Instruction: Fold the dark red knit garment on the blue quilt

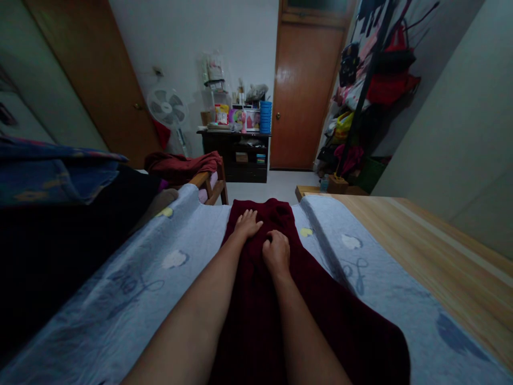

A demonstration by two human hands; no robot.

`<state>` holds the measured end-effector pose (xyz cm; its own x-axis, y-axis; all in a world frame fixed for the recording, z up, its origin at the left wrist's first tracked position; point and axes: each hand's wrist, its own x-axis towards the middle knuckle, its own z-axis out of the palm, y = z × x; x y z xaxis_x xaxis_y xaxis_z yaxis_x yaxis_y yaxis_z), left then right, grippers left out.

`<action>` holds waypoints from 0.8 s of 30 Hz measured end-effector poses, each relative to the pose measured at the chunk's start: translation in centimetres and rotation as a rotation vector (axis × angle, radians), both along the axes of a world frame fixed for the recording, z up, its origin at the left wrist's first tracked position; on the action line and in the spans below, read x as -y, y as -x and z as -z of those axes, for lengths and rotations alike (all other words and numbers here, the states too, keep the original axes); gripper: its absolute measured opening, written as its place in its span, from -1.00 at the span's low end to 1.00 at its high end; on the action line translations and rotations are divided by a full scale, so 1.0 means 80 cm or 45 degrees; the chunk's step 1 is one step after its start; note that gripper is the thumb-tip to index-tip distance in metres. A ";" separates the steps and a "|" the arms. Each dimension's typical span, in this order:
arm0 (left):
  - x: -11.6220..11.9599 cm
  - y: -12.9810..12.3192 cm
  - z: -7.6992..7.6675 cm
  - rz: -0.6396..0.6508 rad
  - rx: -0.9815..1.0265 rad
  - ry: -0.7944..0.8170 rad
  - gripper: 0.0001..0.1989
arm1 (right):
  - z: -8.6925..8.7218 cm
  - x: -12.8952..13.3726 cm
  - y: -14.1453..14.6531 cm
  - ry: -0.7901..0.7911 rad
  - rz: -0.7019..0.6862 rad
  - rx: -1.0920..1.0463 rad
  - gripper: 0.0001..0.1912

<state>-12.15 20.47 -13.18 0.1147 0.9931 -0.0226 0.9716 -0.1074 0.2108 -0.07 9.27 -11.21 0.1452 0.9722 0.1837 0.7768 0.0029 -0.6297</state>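
A dark maroon garment (260, 310) lies lengthwise over a light blue patterned bedspread (192, 235), narrow at its far end and wider close to me. On the upper left of the cloth my left hand (248, 223) rests flat, palm down with fingers spread. Just right of it and a little nearer, my right hand (277, 251) is curled, its fingers bent against the fabric as if gripping a bit of it. The fingertips of that hand are partly hidden. Whether the garment is trousers or a dress I cannot tell.
Dark and blue clothes (60, 182) are heaped at the left. A wooden board (409, 230) borders the bed on the right. Beyond the foot stand a wooden chair (216, 187) with reddish cloth, a fan (168, 109), a black cabinet (236, 155) and hanging bags (388, 80).
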 end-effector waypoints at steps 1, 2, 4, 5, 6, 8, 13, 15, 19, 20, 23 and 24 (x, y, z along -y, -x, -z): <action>0.001 0.000 0.001 -0.015 0.011 -0.003 -0.36 | 0.000 0.000 0.001 0.010 0.030 0.025 -0.56; 0.003 -0.001 0.002 -0.030 0.022 -0.012 -0.36 | 0.000 0.001 0.002 0.024 0.063 0.056 -0.53; 0.006 0.000 0.005 -0.057 0.038 -0.036 -0.36 | 0.001 0.000 0.002 0.074 0.116 0.112 -0.46; 0.008 0.000 0.006 -0.069 0.045 -0.047 -0.35 | 0.002 0.000 0.002 0.112 0.126 0.131 -0.43; 0.009 0.001 0.007 -0.080 0.054 -0.055 -0.35 | 0.002 -0.001 0.001 0.158 0.126 0.145 -0.40; 0.011 0.003 0.008 -0.094 0.078 -0.063 -0.33 | 0.000 -0.002 -0.003 0.252 0.112 0.163 -0.37; 0.011 0.007 0.006 -0.125 0.123 -0.019 -0.28 | -0.008 -0.005 -0.012 0.421 0.124 0.212 -0.31; 0.013 0.007 0.003 -0.133 0.130 -0.003 -0.29 | -0.011 -0.005 -0.013 0.451 0.130 0.234 -0.30; 0.021 0.005 0.000 -0.117 0.136 -0.024 -0.39 | -0.013 -0.005 -0.011 0.469 0.118 0.242 -0.29; 0.023 0.004 -0.001 -0.112 0.130 -0.048 -0.41 | -0.013 -0.005 -0.011 0.471 0.115 0.241 -0.29; 0.027 0.001 0.000 -0.085 0.090 -0.169 -0.47 | -0.013 -0.006 -0.014 0.469 0.099 0.251 -0.30; 0.028 0.000 0.000 -0.071 0.079 -0.207 -0.49 | -0.014 -0.006 -0.018 0.463 0.087 0.259 -0.30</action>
